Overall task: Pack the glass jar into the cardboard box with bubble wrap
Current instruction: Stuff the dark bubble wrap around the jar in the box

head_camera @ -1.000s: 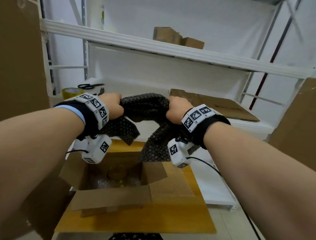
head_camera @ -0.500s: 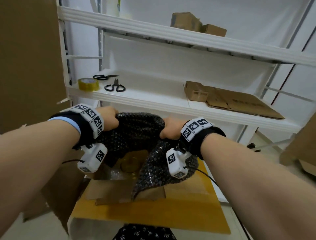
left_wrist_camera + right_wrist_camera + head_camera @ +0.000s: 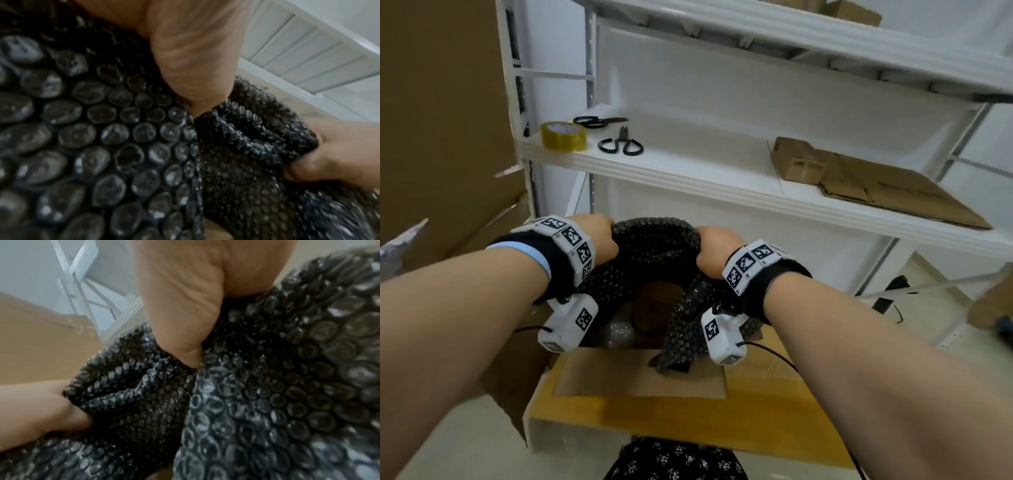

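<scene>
Since the earlier frames both hands have come down toward the box, carrying the bubble wrap [image 3: 654,246] with them; the sheet, then held well above the opening, now hangs just over it.

The left hand [image 3: 599,240] and right hand [image 3: 714,251] are each clenched on a bunched end of the dark sheet, with a short span stretched between them. The wrist views confirm it: a left thumb [image 3: 195,68] and a right thumb [image 3: 180,318] each press into the bubbles.

The glass jar [image 3: 650,313] stands in the cardboard box [image 3: 637,373], directly below and between the hands. Only part of it shows under the arch of wrap, alongside some clear wrap [image 3: 616,334]. A loose tail of the dark sheet hangs below the right hand and lies over the near flap.

Risk, as judged: that tail may catch on the flap and stay outside, leaving the jar's right side uncushioned. Pressing the bunched sheet down off-centre could also tip the jar against the box wall.

The box sits on a wooden counter [image 3: 688,414]. Beyond the hands, a shelf [image 3: 688,168] carries tape [image 3: 564,135] and scissors [image 3: 621,144].
</scene>
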A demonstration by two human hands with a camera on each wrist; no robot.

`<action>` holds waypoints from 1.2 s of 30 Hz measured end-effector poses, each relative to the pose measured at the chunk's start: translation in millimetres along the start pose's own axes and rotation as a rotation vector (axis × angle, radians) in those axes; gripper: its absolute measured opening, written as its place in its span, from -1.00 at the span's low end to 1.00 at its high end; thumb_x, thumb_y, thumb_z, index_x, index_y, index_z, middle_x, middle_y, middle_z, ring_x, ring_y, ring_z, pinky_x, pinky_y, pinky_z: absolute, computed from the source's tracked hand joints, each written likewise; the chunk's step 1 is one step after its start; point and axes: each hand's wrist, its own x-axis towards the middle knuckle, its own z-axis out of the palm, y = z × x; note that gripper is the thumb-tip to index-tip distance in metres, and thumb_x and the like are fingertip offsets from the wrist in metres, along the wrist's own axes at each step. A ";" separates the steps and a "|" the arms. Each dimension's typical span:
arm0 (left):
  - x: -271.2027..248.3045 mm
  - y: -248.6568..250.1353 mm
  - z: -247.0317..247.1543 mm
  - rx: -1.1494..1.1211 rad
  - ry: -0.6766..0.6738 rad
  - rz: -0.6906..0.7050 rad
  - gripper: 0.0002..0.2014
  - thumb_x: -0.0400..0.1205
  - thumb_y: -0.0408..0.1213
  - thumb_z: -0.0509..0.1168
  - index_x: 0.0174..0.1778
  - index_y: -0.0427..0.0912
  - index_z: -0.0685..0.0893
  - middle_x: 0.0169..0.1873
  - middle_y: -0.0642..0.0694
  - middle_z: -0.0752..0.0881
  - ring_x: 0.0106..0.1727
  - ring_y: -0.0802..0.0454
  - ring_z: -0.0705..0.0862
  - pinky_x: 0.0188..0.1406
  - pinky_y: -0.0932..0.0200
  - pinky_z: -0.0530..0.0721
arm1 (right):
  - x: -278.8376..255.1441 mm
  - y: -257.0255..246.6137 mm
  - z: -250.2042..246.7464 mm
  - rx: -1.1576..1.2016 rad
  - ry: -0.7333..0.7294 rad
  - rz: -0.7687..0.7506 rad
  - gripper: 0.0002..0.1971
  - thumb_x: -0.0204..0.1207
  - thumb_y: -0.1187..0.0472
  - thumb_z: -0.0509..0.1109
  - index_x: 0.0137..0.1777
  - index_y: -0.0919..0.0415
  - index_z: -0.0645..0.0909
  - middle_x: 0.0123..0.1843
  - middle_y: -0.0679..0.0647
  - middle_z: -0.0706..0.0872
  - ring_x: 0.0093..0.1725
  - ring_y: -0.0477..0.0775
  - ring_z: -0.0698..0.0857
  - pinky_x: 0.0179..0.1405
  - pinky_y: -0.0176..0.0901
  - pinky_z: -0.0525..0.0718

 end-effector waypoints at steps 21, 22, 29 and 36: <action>21.2 -6.9 57.8 0.036 -0.114 -0.015 -0.74 0.56 -0.20 0.21 0.11 -0.15 0.66 -0.10 -0.15 0.75 -0.10 -0.12 0.75 -0.20 0.10 0.70 | 21.8 15.2 63.8 -0.295 0.076 -0.045 -0.79 0.49 0.24 0.34 0.10 0.16 0.47 -0.14 0.08 0.62 -0.20 0.21 0.66 -0.32 -0.05 0.64; 21.9 -6.8 59.5 -0.006 -0.112 -0.021 -0.72 0.56 -0.21 0.21 0.14 -0.15 0.67 -0.06 -0.17 0.75 -0.07 -0.13 0.75 -0.14 0.07 0.72 | 22.8 16.3 62.7 -0.286 0.082 -0.044 -0.80 0.49 0.25 0.32 0.11 0.16 0.48 -0.17 0.06 0.61 -0.20 0.20 0.66 -0.32 -0.06 0.64; 23.8 -4.6 66.9 0.005 -0.009 -0.002 -0.71 0.59 -0.27 0.19 0.23 -0.12 0.60 -0.01 -0.14 0.73 -0.11 -0.09 0.69 -0.19 0.10 0.66 | 21.9 14.1 64.5 -0.321 0.165 -0.045 -0.75 0.51 0.31 0.35 0.17 0.18 0.50 -0.08 0.09 0.69 -0.19 0.22 0.72 -0.31 0.00 0.73; 24.2 -6.6 69.7 -0.085 -0.067 -0.039 -0.68 0.54 -0.16 0.28 0.19 -0.17 0.51 -0.13 -0.15 0.66 -0.12 -0.12 0.68 -0.18 0.04 0.67 | 19.5 12.2 72.1 -0.375 0.278 -0.026 -0.69 0.48 0.31 0.37 0.22 0.24 0.52 0.00 0.14 0.71 -0.08 0.24 0.72 -0.27 -0.02 0.63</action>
